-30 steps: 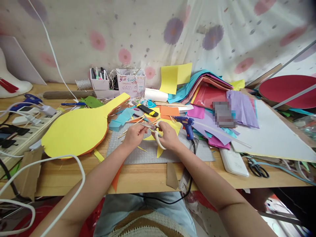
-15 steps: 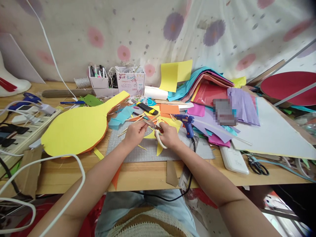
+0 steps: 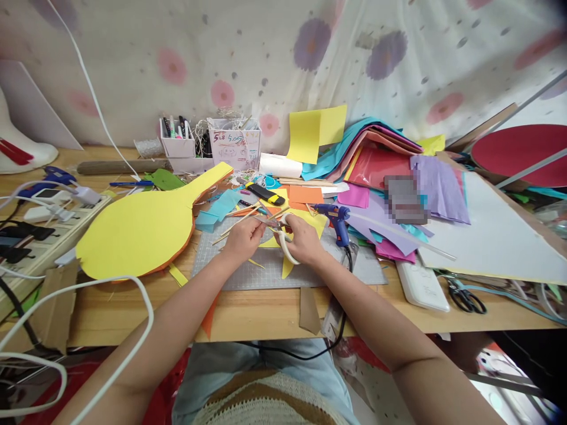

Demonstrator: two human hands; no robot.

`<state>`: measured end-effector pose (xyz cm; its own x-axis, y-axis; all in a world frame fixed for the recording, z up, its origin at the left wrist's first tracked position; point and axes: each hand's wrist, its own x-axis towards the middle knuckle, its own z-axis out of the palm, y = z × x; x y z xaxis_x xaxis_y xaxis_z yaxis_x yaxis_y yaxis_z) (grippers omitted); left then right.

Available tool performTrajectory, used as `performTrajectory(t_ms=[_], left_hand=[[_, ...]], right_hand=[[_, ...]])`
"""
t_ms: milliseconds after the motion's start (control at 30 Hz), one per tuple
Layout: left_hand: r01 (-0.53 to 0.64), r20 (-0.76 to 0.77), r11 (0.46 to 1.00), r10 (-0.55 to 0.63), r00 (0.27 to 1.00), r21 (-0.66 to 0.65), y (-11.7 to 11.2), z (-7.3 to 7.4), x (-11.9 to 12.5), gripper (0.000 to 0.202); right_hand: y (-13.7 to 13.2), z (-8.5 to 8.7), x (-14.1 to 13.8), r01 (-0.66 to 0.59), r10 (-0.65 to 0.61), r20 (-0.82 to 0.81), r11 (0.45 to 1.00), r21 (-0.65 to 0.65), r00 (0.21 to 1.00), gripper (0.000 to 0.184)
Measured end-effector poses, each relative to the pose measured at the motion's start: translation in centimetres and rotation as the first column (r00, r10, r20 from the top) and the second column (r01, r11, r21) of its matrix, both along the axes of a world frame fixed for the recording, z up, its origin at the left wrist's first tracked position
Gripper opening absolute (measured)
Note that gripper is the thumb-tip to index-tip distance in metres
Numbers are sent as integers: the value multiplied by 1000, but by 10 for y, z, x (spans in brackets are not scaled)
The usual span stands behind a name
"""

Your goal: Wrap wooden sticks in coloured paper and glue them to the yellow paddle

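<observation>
My right hand point(image 3: 305, 239) is closed around the white handles of a pair of scissors point(image 3: 286, 247), above the grey cutting mat point(image 3: 239, 277). The blades point left, toward my left hand point(image 3: 243, 239). The fingers of that hand are pinched together right at the blade tips; what sits between them is too small to make out. Thin wooden sticks point(image 3: 228, 235) and yellow paper scraps point(image 3: 286, 268) lie about the hands. Just beyond them rests a black and yellow utility knife point(image 3: 264, 193). A blue glue gun point(image 3: 336, 223) stands right of my right hand.
A large yellow paddle-shaped cutout point(image 3: 137, 230) lies to the left, near a power strip point(image 3: 53, 236). White pen boxes point(image 3: 234, 144) stand at the back. Stacked coloured sheets point(image 3: 376, 147), a white power bank point(image 3: 423, 286) and black-handled scissors point(image 3: 467, 298) are on the right.
The scissors have shifted slightly in my right hand, and more of their upper white handle loop shows. My left hand has stayed nearly in place, still pinched.
</observation>
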<state>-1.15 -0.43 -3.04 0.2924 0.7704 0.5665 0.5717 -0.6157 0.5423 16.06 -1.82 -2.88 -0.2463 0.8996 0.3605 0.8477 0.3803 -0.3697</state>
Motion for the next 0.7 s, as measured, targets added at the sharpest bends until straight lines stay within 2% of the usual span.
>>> performTrajectory(t_ms=[233,433,633,700], left_hand=[[16,-69,999,-19,997,-50,0,4,-3,28],[21,-67,1000,-22,998,-13,-2,5,-2,28],[-66,52,998,66,996,-6,-4,1,1,25],[-62,87,998,63,994,-11,-4,0,0,24]], right_hand=[[0,-5,2,55,-55,25,998,9,998,14],[-1,-4,3,72,-72,44,997,1,996,13],[-2,-1,1,57,-57,17,998,5,998,16],[-2,-1,1,38,-38,9,999,26,999,17]])
